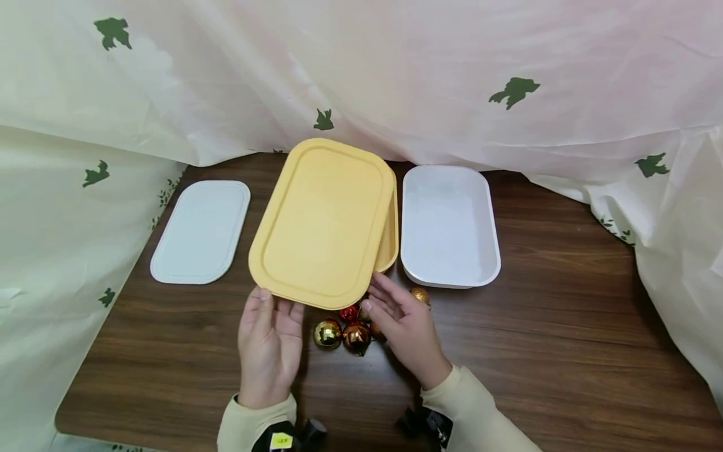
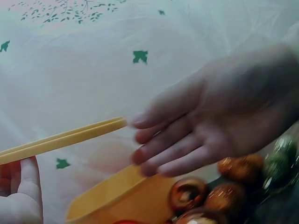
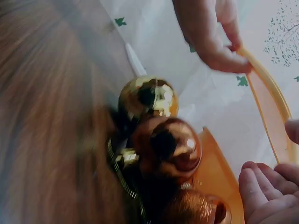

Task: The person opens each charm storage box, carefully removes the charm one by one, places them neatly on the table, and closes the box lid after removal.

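A yellow lid (image 1: 324, 220) is raised at a tilt above a yellow box (image 1: 390, 242), covering most of it in the head view. My left hand (image 1: 268, 351) pinches the lid's near left corner, thumb on top and fingers beneath. At the near right corner is my right hand (image 1: 409, 326), its fingers extended and spread beside the edge; whether they touch it is hard to tell. Below the lid lie several shiny ball ornaments, among them a gold one (image 1: 327, 334), a copper one (image 1: 357, 338) and a red one (image 1: 349, 312), some partly hidden by the right hand.
To the right of the yellow box stands an uncovered white box (image 1: 449, 226). A white lid (image 1: 203, 232) lies flat on the left of the dark wooden table (image 1: 565, 326). Pale cloth (image 1: 407, 69) with green bird prints hangs behind and along both sides.
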Motion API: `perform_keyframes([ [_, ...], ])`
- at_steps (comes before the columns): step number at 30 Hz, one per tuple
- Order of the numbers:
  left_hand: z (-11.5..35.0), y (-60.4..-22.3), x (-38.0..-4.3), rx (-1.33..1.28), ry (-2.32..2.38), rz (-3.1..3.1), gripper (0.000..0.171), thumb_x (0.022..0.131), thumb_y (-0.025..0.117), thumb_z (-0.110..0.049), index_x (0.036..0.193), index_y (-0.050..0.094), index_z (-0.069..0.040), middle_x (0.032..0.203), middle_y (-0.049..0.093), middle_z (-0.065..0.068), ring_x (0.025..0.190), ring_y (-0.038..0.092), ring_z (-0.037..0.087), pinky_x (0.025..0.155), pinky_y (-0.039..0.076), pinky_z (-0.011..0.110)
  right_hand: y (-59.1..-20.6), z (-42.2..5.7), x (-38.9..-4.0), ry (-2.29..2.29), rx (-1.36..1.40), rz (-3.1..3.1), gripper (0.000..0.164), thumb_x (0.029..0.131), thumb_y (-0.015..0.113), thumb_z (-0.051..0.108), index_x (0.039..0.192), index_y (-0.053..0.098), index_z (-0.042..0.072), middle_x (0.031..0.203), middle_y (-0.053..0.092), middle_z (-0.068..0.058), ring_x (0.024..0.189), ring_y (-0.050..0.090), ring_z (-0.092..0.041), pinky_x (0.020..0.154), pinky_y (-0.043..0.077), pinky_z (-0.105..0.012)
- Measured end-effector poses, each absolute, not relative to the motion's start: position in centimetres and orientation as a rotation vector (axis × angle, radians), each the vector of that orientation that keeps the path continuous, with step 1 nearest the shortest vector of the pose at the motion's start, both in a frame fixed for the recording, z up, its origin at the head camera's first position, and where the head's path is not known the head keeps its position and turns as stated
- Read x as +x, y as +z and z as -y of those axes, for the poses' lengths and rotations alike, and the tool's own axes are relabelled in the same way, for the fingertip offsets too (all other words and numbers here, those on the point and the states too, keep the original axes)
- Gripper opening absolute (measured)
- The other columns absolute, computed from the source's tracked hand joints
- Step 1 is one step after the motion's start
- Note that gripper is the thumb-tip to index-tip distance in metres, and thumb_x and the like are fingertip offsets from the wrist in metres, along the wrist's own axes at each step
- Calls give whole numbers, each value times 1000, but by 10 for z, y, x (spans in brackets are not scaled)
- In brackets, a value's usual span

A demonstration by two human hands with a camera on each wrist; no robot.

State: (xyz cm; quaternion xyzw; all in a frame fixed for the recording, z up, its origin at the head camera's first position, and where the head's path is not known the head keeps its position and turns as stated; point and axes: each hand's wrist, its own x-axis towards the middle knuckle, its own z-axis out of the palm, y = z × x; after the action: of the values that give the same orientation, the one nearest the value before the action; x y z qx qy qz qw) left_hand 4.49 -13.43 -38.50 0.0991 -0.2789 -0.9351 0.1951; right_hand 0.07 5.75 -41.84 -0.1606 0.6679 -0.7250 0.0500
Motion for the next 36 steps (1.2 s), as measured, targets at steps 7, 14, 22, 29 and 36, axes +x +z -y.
perform_keyframes([
  [7, 122, -393, 42, 339, -2627, 872, 22, 106, 48, -20, 119, 54, -4, 115, 57, 8, 106, 59, 17, 92, 54, 27, -407, -48, -7, -2357, -159, -1943, 46, 94, 66, -5, 138, 54, -6, 111, 68, -23, 90, 72, -17, 79, 62, -35],
  [14, 119, -405, 42, 403, -2511, 1122, 14, 105, 54, -16, 109, 49, -3, 106, 60, 9, 97, 64, 17, 88, 57, 27, -401, -52, -21, -2401, 114, -1782, 43, 93, 65, -7, 135, 57, -7, 97, 71, -14, 74, 71, -16, 70, 63, -32],
  [22, 139, -410, 35, 427, -2267, 1649, 33, 101, 57, -2, 134, 50, 1, 112, 66, 13, 95, 69, 17, 86, 59, 31, -400, -61, -36, -2360, 135, -1821, 42, 93, 67, -4, 134, 59, -5, 96, 70, -12, 74, 71, -15, 71, 62, -32],
  [29, 164, -412, 21, 193, -1835, 2124, 58, 90, 70, 5, 144, 49, 3, 130, 64, 18, 111, 66, 12, 94, 54, 25, -397, -65, -50, -2316, 141, -1848, 43, 93, 66, -5, 135, 58, -5, 96, 69, -11, 76, 70, -15, 73, 62, -33],
  [36, 172, -412, 11, 175, -1640, 2288, 61, 88, 78, -9, 143, 54, -4, 132, 64, 12, 119, 63, 22, 99, 52, 32, -394, -69, -59, -2148, 11, -2049, 42, 94, 69, 1, 134, 59, -6, 98, 70, -16, 78, 70, -16, 74, 62, -31],
])
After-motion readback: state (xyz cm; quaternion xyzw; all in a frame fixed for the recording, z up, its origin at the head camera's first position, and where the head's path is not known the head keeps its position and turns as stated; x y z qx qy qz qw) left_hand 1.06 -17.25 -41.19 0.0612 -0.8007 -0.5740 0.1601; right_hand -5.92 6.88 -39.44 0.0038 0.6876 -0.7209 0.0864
